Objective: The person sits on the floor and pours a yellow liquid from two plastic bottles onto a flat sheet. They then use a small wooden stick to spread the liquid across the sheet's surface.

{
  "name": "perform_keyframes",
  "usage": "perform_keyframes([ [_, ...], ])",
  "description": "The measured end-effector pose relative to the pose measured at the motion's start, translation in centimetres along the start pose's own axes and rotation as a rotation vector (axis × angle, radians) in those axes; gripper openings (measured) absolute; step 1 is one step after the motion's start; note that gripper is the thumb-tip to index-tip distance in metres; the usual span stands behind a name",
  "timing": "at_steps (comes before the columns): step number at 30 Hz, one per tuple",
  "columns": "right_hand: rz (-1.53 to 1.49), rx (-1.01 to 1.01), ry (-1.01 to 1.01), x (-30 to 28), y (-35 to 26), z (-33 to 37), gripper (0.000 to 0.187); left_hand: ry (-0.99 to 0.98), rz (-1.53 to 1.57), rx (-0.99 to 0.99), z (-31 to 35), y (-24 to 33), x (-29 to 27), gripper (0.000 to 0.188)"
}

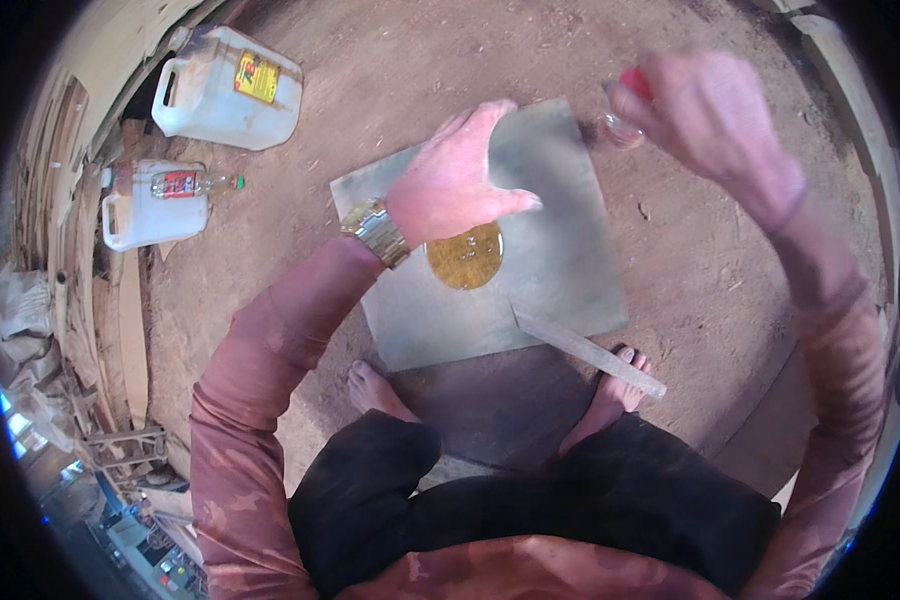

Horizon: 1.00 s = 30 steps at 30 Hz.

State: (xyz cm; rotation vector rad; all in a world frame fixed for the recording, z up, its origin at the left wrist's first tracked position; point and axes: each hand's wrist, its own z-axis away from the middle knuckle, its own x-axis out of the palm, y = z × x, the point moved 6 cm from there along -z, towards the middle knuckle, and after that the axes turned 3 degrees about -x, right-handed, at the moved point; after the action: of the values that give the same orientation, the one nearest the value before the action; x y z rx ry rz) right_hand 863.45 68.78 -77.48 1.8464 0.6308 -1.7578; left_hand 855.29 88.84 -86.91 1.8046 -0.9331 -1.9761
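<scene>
A grey flat sheet [570,200] lies on the ground before me, with a round pool of glossy amber liquid [466,258] near its middle. My left hand [455,170] is above the sheet, just over the pool, thumb and fingers spread, holding nothing. Off the sheet's far right corner, my right hand [710,115] is curled and smeared by motion. Its fingers close around a clear container [622,131] with a red top [637,83]; the hand hides much of it. A flat wooden stick [590,350] rests with one end on the sheet and the other over my right foot.
At the far left stand a large whitish jug [200,110] with a yellow label and a smaller whitish jug [155,225]. A clear bottle [185,184] with a green cap lies on the smaller one. Wood pieces [80,240] line the left side; boards edge the right.
</scene>
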Motion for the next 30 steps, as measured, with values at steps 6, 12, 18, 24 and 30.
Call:
perform_keyframes([
  [6,-0.83,0.206,0.17,-1.4,0.0,1.4,0.058,0.135,0.02,-0.136,2.0,2.1,-3.2,0.076],
  [12,-1.185,0.073,-0.176,2.4,-3.8,4.9,0.063,-0.326,0.181,-0.06,5.2,3.3,-4.1,0.041],
  [18,-0.878,-0.634,0.124,0.6,-8.0,7.2,0.037,-1.073,0.984,-0.285,11.3,1.3,-1.8,0.046],
  [24,-0.842,-0.567,0.199,6.9,-11.4,8.1,0.037,-1.195,0.784,-0.638,14.5,-2.8,-2.7,0.035],
  [30,-1.383,0.016,-0.686,14.7,-14.8,9.7,0.071,-1.061,0.126,-0.499,14.4,-4.4,-3.5,0.056],
])
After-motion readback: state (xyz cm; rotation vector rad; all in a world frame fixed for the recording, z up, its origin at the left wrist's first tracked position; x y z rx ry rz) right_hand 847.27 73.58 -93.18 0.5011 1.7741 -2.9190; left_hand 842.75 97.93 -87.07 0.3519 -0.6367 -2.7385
